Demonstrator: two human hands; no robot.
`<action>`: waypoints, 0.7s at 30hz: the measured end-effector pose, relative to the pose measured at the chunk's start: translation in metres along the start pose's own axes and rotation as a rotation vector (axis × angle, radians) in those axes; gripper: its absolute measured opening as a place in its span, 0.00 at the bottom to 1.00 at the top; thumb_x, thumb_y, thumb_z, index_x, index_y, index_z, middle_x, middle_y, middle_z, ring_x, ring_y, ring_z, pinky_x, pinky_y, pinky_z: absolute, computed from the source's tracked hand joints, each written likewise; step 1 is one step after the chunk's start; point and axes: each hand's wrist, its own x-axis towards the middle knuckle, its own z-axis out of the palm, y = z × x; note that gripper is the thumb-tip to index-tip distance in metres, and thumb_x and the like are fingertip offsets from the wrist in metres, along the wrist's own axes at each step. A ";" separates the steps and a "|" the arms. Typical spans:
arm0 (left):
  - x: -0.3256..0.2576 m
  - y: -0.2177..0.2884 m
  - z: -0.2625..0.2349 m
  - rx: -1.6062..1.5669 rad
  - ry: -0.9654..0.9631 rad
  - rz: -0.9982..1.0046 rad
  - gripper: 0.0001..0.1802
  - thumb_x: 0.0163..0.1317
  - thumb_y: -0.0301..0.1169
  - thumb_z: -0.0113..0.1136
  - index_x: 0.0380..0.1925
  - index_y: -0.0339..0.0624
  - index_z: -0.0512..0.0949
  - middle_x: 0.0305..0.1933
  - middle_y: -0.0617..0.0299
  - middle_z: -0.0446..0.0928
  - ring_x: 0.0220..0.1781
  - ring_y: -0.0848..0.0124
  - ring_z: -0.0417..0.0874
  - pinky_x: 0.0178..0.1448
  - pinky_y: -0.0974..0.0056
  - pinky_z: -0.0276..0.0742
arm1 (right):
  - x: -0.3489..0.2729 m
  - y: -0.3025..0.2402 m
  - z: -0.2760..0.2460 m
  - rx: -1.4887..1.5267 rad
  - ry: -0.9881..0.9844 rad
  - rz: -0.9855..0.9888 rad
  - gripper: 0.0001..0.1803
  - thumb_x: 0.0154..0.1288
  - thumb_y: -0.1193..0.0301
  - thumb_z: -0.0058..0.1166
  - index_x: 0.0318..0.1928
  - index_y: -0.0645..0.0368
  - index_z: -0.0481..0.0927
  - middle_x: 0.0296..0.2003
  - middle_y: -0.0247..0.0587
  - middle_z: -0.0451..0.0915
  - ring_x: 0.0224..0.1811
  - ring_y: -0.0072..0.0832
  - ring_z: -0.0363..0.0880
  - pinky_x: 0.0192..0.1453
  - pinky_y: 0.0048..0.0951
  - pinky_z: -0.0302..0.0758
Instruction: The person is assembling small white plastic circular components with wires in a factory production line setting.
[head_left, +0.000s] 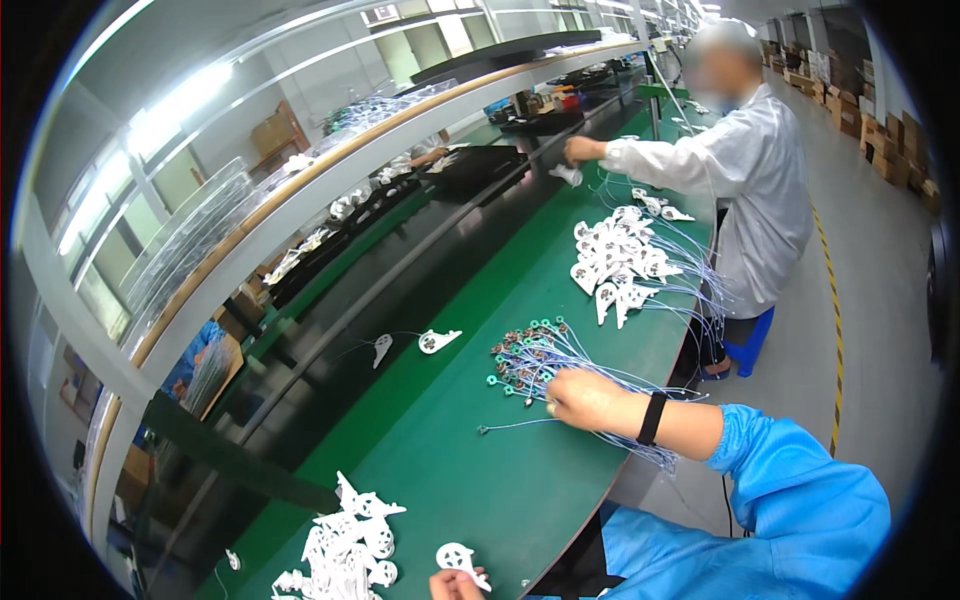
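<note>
Within left hand (456, 587): white piece (456, 557); under right hand (583, 398): wires (640, 451)

The long green bench (450, 460) here has a loose heap of white plastic pieces (345, 540) at its near end, and farther along a sheaf of thin blue-white wires (575, 352) lies across it, green and brown tips (525, 365) bunched toward the middle, tails hanging over the right edge, one strand a little apart. Beyond that sits a pile of white pieces with wires (620, 245), the strands trailing to that same edge, while two lone white parts (437, 342) lie near each other over on the left, toward the dark strip (345, 395) alongside.
</note>
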 end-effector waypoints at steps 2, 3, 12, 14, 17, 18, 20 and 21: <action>-0.006 -0.007 0.008 -0.125 0.035 -0.056 0.07 0.61 0.23 0.58 0.35 0.40 0.69 0.30 0.62 0.75 0.30 0.77 0.75 0.35 0.74 0.69 | 0.008 0.002 -0.002 -0.156 0.075 0.066 0.10 0.57 0.67 0.52 0.34 0.61 0.79 0.35 0.51 0.77 0.41 0.49 0.76 0.48 0.44 0.74; -0.008 -0.010 0.010 -0.097 0.044 -0.025 0.09 0.59 0.23 0.60 0.34 0.41 0.68 0.31 0.63 0.74 0.31 0.79 0.74 0.35 0.76 0.68 | 0.010 0.007 -0.001 -0.227 0.073 0.118 0.10 0.56 0.68 0.51 0.34 0.61 0.79 0.35 0.51 0.77 0.41 0.48 0.76 0.47 0.44 0.74; -0.011 -0.021 0.004 -0.297 0.034 -0.074 0.11 0.59 0.19 0.58 0.38 0.39 0.67 0.37 0.60 0.74 0.38 0.76 0.75 0.42 0.73 0.71 | 0.038 0.016 0.005 -0.210 0.231 -0.096 0.08 0.55 0.76 0.52 0.38 0.57 0.77 0.36 0.45 0.72 0.41 0.45 0.73 0.46 0.43 0.72; -0.012 -0.022 0.004 -0.284 0.024 -0.079 0.11 0.59 0.20 0.59 0.38 0.39 0.67 0.38 0.59 0.74 0.39 0.75 0.76 0.43 0.72 0.71 | 0.043 0.017 0.006 -0.268 0.184 -0.086 0.06 0.57 0.74 0.51 0.35 0.59 0.77 0.36 0.47 0.73 0.42 0.45 0.73 0.48 0.42 0.72; -0.013 -0.021 0.005 -0.226 0.035 -0.099 0.11 0.60 0.21 0.60 0.38 0.39 0.67 0.37 0.59 0.75 0.38 0.75 0.76 0.43 0.72 0.71 | 0.054 0.028 0.008 -0.046 0.113 -0.027 0.05 0.58 0.74 0.50 0.35 0.60 0.77 0.36 0.50 0.74 0.43 0.45 0.73 0.50 0.41 0.71; -0.013 -0.021 0.005 -0.262 0.029 -0.078 0.11 0.60 0.21 0.60 0.38 0.39 0.67 0.37 0.59 0.75 0.38 0.75 0.76 0.43 0.72 0.71 | 0.054 0.023 0.000 0.125 0.116 0.062 0.05 0.58 0.75 0.50 0.35 0.61 0.77 0.36 0.51 0.75 0.45 0.46 0.73 0.51 0.40 0.70; -0.014 -0.017 0.005 -0.267 0.036 -0.097 0.11 0.60 0.21 0.60 0.38 0.38 0.67 0.38 0.58 0.75 0.39 0.75 0.76 0.44 0.72 0.71 | 0.058 0.028 0.001 0.088 0.253 0.015 0.05 0.58 0.75 0.51 0.34 0.61 0.78 0.37 0.51 0.75 0.46 0.46 0.73 0.52 0.39 0.70; -0.014 -0.015 0.004 -0.266 0.029 -0.114 0.11 0.60 0.22 0.60 0.38 0.38 0.67 0.38 0.58 0.75 0.39 0.75 0.76 0.44 0.71 0.71 | 0.057 0.021 -0.003 0.030 0.259 0.036 0.05 0.58 0.74 0.51 0.33 0.61 0.78 0.38 0.51 0.75 0.46 0.47 0.73 0.53 0.39 0.70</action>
